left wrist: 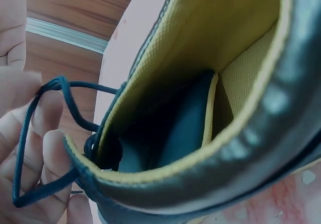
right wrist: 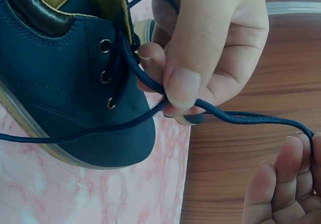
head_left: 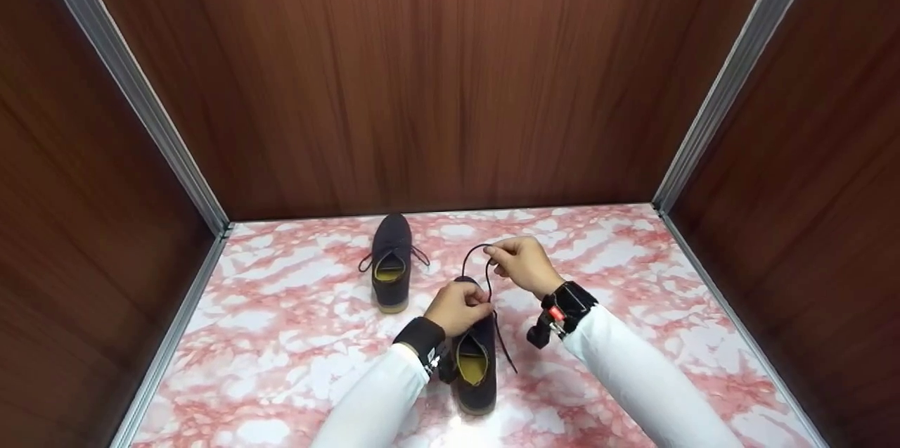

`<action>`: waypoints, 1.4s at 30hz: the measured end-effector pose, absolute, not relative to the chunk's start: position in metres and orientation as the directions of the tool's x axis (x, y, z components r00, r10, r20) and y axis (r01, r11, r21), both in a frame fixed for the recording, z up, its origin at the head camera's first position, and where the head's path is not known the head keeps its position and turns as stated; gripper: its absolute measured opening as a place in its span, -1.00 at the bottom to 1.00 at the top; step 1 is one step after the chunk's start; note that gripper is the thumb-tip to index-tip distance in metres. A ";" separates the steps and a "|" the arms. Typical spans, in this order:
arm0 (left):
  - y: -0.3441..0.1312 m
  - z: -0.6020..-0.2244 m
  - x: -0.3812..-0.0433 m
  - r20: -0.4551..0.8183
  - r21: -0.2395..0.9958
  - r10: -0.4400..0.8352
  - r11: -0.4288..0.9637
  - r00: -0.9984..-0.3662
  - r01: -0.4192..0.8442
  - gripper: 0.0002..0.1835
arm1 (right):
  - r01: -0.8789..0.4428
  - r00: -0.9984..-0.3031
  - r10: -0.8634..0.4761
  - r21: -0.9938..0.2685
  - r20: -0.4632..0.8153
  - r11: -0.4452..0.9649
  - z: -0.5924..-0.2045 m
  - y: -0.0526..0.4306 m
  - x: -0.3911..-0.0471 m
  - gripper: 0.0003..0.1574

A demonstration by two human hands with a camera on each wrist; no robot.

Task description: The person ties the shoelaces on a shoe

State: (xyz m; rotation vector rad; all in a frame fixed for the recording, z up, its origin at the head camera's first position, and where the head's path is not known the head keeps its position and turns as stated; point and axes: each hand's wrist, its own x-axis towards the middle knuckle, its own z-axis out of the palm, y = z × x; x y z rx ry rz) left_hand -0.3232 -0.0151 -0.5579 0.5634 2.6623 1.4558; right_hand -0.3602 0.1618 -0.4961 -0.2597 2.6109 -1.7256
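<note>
A dark blue lace-up shoe (head_left: pixel 478 395) with a yellow lining stands on the floor, toe away from me. Above its front, my left hand (head_left: pixel 460 309) pinches the shoe's lace (right wrist: pixel 261 119) between thumb and finger, where strands cross in the right wrist view. Farther forward and to the right, my right hand (head_left: pixel 526 266) holds a raised loop of that lace between thumb and fingertips. One loose lace end hangs down the shoe's right side. In the left wrist view, the shoe's yellow lining (left wrist: pixel 200 28) lies close to the camera, and the fingers are partly cut off.
A matching shoe (head_left: pixel 391 258) stands ahead and to the left, its lace tied in a bow. Red-and-white marbled flooring (head_left: pixel 295 342) lies under both shoes. Brown wood-grain panels (head_left: pixel 436 82) with grey metal edging (head_left: pixel 731 89) enclose the back and sides.
</note>
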 end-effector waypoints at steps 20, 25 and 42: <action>-0.019 -0.564 -0.325 0.054 0.935 0.325 0.315 -0.944 0.162 -0.91 | -0.151 -0.962 -0.272 -0.837 0.003 0.527 -0.549 0.209 -0.349 -0.84; -0.020 -0.563 -0.324 0.058 0.949 0.319 0.277 -0.946 0.152 -0.90 | -0.252 -0.887 -0.460 -0.793 -0.040 0.555 -0.571 0.212 -0.340 -0.83; -0.020 -0.563 -0.324 0.014 0.960 0.303 0.264 -0.953 0.098 -0.62 | -0.338 -0.877 -0.481 -0.730 0.015 0.594 -0.595 0.193 -0.326 -0.88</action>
